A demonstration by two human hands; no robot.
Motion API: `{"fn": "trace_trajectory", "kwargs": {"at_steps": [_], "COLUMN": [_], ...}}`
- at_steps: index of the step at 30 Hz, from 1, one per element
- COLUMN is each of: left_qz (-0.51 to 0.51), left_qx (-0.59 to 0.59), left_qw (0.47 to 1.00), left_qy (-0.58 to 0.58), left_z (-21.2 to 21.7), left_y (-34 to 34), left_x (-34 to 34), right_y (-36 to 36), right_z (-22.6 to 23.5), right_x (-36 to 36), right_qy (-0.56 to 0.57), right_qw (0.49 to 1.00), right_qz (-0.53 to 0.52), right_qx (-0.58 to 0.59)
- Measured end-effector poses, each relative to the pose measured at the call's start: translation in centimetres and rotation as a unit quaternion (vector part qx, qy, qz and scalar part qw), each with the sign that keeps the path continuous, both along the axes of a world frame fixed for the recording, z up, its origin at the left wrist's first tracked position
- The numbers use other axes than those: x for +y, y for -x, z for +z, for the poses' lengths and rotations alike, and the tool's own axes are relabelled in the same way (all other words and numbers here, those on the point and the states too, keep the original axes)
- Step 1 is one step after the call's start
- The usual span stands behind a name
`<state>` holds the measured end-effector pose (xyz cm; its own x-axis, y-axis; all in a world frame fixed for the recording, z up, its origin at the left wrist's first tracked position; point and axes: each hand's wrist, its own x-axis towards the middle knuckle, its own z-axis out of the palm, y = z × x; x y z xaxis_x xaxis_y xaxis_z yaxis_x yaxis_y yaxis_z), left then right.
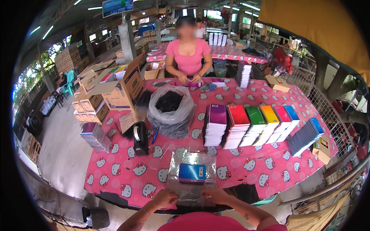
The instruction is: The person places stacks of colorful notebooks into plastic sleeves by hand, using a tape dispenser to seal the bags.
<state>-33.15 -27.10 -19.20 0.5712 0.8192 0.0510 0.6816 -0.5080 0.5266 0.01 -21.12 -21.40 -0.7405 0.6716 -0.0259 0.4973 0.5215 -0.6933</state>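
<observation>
A blue spiral-bound notebook (192, 172), seemingly the top one of a small stack, lies in front of me. Clear plastic (185, 157) shines beyond and around it, and more of it stretches toward me. My left hand (165, 198) is closed at the near left of the plastic, fingers bent in a pinch on its edge. Opposite it, my right hand (216, 195) is closed too, thumb and fingertips on the near right edge. The plastic between my hands looks see-through, so its exact outline is hard to make out.
Stacks of purple (216, 125), red (237, 126) and other coloured notebooks stand at right. A tape dispenser (140, 139), a bag of black material (169, 111) and a cardboard box (122, 90) sit at left. Across the pink table (246, 184), a co-worker (189, 57) handles a purple item.
</observation>
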Motion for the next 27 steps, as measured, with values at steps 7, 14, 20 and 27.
{"fn": "trace_trajectory", "kwargs": {"at_steps": [7, 14, 20, 27], "left_qz": [0.128, 0.424, 0.622, 0.716], "left_qx": [-0.028, -0.050, -0.191, -0.166], "left_qw": [0.991, 0.904, 0.757, 0.677], "left_qy": [0.019, -0.026, -0.055, -0.043], "left_z": [-0.8, -1.7, -1.5, -0.5], "left_y": [-1.4, -4.7, -8.5, -7.9], "left_x": [-0.6, -8.9, -21.0, -28.4], "right_y": [2.3, 12.4, 21.6, 34.4], "right_z": [1.2, 1.4, -1.2, -1.7], "right_x": [0.8, -3.0, -7.6, -13.5], "right_qy": [0.000, -0.103, -0.080, -0.202], "right_qw": [0.980, 0.967, 0.929, 0.941], "right_qz": [0.090, 0.232, 0.349, 0.260], "right_qx": [-0.176, -0.014, 0.093, 0.072]}}
